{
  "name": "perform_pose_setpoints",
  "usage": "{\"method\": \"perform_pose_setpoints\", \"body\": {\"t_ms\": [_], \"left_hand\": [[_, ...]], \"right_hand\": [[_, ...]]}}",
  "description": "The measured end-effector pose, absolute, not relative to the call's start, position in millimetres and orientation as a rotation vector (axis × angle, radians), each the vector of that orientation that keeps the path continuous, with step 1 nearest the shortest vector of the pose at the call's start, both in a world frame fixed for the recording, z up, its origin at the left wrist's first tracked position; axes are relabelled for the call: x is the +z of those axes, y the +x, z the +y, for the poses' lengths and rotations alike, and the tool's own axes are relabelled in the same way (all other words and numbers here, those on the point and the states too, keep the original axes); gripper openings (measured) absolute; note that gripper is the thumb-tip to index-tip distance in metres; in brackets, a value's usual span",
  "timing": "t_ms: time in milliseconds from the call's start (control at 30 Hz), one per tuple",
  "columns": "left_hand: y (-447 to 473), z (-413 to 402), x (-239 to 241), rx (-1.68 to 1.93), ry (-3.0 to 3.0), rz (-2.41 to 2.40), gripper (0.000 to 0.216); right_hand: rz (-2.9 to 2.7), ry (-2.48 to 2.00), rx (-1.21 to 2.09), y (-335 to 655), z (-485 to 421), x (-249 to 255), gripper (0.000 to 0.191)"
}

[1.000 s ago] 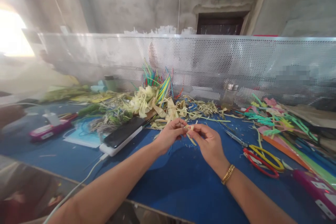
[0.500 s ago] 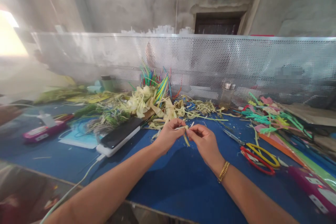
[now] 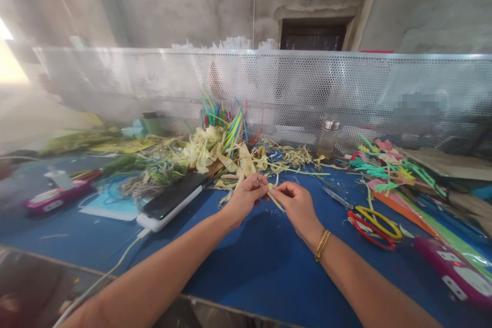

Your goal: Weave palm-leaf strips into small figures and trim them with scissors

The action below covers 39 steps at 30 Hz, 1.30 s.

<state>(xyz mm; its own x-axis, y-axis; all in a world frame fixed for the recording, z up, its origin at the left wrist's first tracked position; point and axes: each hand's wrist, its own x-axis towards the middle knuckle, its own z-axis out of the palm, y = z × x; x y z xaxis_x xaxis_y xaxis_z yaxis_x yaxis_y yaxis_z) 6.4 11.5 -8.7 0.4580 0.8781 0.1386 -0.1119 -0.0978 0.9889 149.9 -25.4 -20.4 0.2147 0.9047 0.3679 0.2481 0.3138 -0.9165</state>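
Note:
Both my hands meet over the middle of the blue table. My left hand and my right hand each pinch the same pale yellow strip, which juts out between the fingertips and slants down to the right. A gold bracelet sits on my right wrist. Just behind my hands lies a heap of pale yellow strips.
A phone on a white power bank lies left of my hands, its cable running to the table edge. Red and yellow scissors lie to the right. Coloured straws, a glass jar and a perforated metal screen stand behind.
My hands stay together on the strip, and its free end now slants down to the right. The view has shifted slightly, so everything sits a little further left.

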Motion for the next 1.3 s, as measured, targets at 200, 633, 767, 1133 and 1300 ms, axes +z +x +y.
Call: {"method": "perform_pose_setpoints", "body": {"t_ms": [200, 633, 767, 1133, 1300], "left_hand": [[8, 11, -11, 0.990, 1.459, 0.706, 0.016], [8, 9, -8, 0.971, 1.535, 0.670, 0.018], [9, 9, -8, 0.975, 1.581, 0.679, 0.018], [4, 17, -8, 0.992, 1.537, 0.705, 0.023], [2, 19, -7, 1.004, 1.556, 0.673, 0.020]], "right_hand": [[-1.242, -1.242, 0.711, 148, -25, -20, 0.014], [-1.146, -1.253, 0.692, 147, -26, -20, 0.013], [-1.252, -1.286, 0.582, 149, -27, -19, 0.013], [-1.273, -1.201, 0.605, 146, -31, -17, 0.019], [-1.268, -1.165, 0.656, 148, -31, -17, 0.019]]}}
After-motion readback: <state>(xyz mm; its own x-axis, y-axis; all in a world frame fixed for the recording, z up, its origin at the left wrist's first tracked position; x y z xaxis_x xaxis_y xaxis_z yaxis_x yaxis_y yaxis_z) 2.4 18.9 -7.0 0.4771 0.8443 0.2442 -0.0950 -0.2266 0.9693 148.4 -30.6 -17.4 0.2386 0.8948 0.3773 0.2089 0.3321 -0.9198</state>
